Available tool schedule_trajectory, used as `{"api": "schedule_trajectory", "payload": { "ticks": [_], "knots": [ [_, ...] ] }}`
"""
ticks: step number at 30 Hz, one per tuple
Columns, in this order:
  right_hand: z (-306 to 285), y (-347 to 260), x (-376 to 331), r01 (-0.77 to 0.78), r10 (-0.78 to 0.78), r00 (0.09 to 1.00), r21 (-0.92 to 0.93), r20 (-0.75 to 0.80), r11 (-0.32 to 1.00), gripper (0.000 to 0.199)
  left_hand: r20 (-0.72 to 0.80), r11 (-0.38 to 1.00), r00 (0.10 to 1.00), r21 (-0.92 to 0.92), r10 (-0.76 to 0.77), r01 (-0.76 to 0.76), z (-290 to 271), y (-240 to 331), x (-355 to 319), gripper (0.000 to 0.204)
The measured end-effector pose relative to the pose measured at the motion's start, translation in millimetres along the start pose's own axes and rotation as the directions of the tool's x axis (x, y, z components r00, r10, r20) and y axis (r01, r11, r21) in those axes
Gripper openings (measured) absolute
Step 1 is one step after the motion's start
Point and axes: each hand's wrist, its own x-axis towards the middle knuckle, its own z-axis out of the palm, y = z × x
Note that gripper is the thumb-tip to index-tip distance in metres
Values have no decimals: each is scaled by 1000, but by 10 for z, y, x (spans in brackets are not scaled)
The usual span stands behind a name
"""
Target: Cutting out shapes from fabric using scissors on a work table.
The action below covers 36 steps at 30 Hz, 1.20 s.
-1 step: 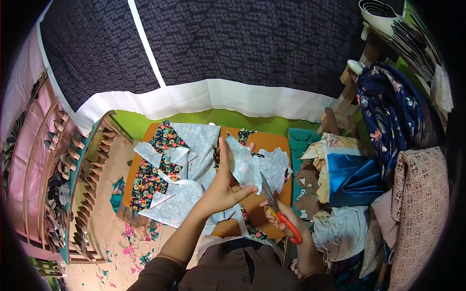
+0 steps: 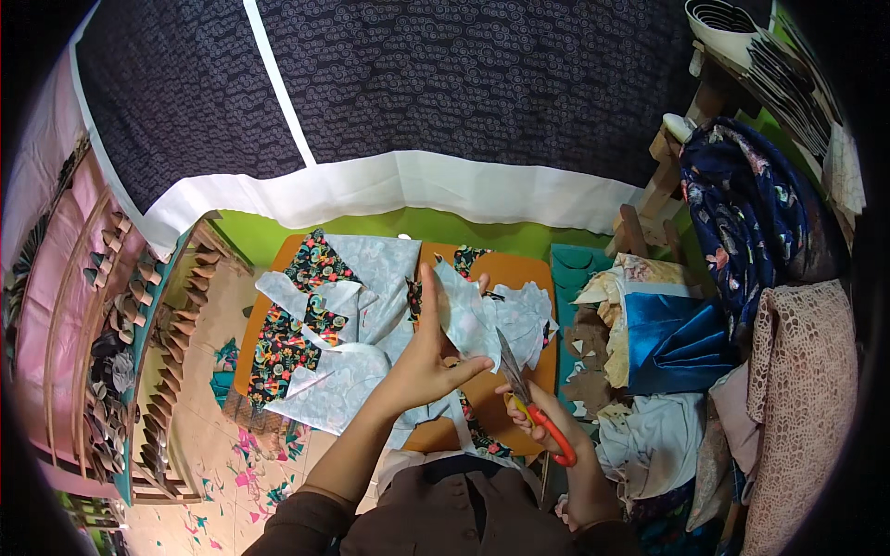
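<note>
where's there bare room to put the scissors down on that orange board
Bare orange shows on the board at its far right corner, beyond the pale fabric piece in the left hand, and below the scissors in the right hand. The board's left and middle are crowded with floral and pale blue cut pieces.

**Free room and obstacles around the orange board**

Open passage over the bare right part of the orange board [image 2: 519, 278] and the green strip [image 2: 389, 227] behind it. Blocked left by the wooden rack [image 2: 158, 315], right by piled fabrics [image 2: 677, 343], rearward by hanging dark cloth [image 2: 464, 83]. Centre crowded with pale blue fabric pieces [image 2: 371, 306].
</note>
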Motion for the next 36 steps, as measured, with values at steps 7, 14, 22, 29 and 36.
{"api": "schedule_trajectory", "payload": {
  "ticks": [7,14,22,29,36],
  "knots": [
    [8,-38,10,98,-95,995,-129,28,987,84,2,965,996,245,-93,89,24,64,-6,108],
    [-41,41,-7,237,-244,970,-262,6,935,79,8,994,999,103,-35,34,39,107,23,111],
    [-90,3,-78,212,-208,977,-216,43,953,52,-13,959,1000,282,-4,7,45,132,10,114],
    [-32,83,-47,265,-247,964,-272,97,925,24,61,951,998,309,3,-22,35,74,-4,119],
    [-21,27,-62,158,-158,987,-289,21,944,59,62,950,998,309,23,-41,-14,7,-39,124]
  ]
}}
